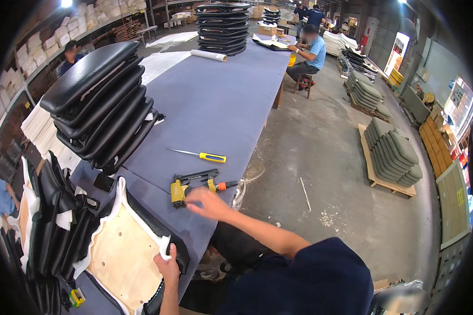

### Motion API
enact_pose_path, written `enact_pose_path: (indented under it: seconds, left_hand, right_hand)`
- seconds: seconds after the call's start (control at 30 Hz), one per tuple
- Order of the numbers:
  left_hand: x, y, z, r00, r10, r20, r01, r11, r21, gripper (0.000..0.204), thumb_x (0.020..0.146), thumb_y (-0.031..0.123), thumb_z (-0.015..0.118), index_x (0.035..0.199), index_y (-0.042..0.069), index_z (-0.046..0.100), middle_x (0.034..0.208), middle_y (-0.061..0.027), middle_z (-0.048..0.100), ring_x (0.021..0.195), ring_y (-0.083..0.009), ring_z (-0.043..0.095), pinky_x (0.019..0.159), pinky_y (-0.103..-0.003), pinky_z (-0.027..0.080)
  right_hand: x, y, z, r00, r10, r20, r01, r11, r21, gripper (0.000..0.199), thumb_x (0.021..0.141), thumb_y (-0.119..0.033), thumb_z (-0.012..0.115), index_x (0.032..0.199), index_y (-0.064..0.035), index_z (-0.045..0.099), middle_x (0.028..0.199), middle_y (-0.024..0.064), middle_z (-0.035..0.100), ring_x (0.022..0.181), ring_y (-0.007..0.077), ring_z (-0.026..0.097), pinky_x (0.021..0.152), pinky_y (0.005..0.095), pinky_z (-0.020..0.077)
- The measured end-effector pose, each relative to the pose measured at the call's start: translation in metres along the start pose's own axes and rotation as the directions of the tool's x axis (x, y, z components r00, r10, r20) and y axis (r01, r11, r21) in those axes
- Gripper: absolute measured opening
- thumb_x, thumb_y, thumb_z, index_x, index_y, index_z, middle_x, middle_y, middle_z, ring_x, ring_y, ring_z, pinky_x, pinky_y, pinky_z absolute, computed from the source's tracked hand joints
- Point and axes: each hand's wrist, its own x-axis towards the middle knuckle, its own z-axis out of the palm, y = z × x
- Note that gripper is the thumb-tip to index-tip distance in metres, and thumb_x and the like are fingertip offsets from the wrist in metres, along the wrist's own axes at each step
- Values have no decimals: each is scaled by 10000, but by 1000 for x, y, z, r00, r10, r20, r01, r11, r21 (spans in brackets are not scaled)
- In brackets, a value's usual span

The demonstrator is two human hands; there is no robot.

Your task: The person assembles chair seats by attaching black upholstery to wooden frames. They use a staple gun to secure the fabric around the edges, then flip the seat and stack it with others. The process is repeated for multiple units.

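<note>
A seat cushion [125, 254] lies tilted on the near left of the table, its bare plywood underside up and white padding and black cover around the rim. My left hand [168, 266] is closed on its right edge, thumb over the padding. My right hand [209, 203] hovers at the table's right edge, fingers apart, holding nothing. Just beyond it rests a yellow and black staple gun [178, 195] with an orange hose fitting; whether the fingers touch it is hard to tell. Farther up lies a yellow-handled screwdriver [211, 157], its shaft pointing left.
Finished black cushions [97, 100] rise in a tall stack at left. More unfinished covered seats [55, 220] stand crowded below it, near a dark phone [104, 182]. A co-worker [312, 50] sits at the table's far end. Grey cushions [394, 149] sit on a pallet at right.
</note>
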Motion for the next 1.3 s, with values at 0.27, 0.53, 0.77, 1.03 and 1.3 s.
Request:
enact_pose_path:
  seconds: [0.27,0.53,0.77,1.03,1.3]
  left_hand:
    - [-2,-1,-1,999,9,-34,-8,1000,27,311,961,254,782,827,-1,666,689,69,501,649,-57,420,571,-289,334]
    - [-1,11,17,989,148,-20,-147,988,45,304,969,258,765,935,-17,639,710,34,511,672,-81,451,606,-280,386]
    - [1,-11,-3,979,192,-62,-178,967,183,321,931,266,781,999,-23,657,974,-139,624,983,-296,576,890,-421,450]
    - [4,9,2,968,246,-51,-228,947,228,274,908,290,770,1021,41,756,916,-118,679,994,-323,616,977,-461,416]
    - [7,-6,-7,962,218,-164,-208,975,74,155,859,116,832,813,4,735,829,-75,649,876,-235,581,860,-379,424]
  right_hand:
    - [31,45,16,996,-82,24,74,681,-728,550,812,-367,811,1219,-45,629,1093,99,601,1136,296,559,984,453,452]
    - [55,76,0,991,9,133,79,760,-645,426,798,-337,814,1043,-36,640,936,169,686,945,357,696,844,467,512]
    - [13,-47,-47,934,295,201,-255,945,-205,540,757,-364,831,1083,50,715,1007,275,735,933,426,721,815,474,581]
    - [-66,-84,-33,862,459,215,-486,869,91,556,767,-331,888,1073,88,690,952,234,734,903,340,739,837,418,573]
    - [-54,-69,-1,860,383,336,-430,899,76,309,821,-242,862,1043,-52,760,1000,136,749,934,304,662,871,407,517]
